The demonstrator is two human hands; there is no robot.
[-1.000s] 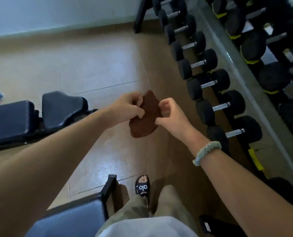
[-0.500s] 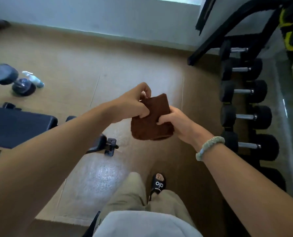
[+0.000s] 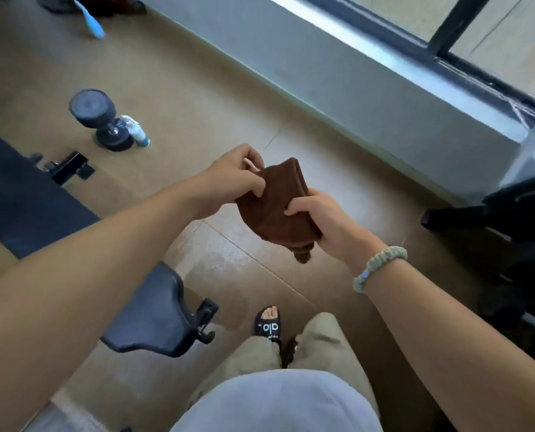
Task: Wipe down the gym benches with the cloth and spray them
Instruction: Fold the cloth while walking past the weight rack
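A folded brown cloth (image 3: pixel 275 207) is held in the air in front of me by both hands. My left hand (image 3: pixel 235 176) pinches its upper left edge. My right hand (image 3: pixel 319 219) grips its lower right side, thumb on top. A black padded gym bench (image 3: pixel 32 207) lies at the left, and its seat pad (image 3: pixel 154 319) sits below my left forearm. A small white spray bottle (image 3: pixel 135 130) with a teal base stands on the floor beyond the bench, right beside a dumbbell.
A black dumbbell (image 3: pixel 101 120) stands on the tan floor at the upper left. A grey low wall (image 3: pixel 337 79) under a window runs across the back. A dark rack frame (image 3: pixel 509 219) is at the right edge. My sandalled foot (image 3: pixel 267 325) is below.
My view has swung left, away from the dumbbell rack toward the bench and spray bottle. The cloth has been folded smaller between my hands, and my right hand now grips it fully.
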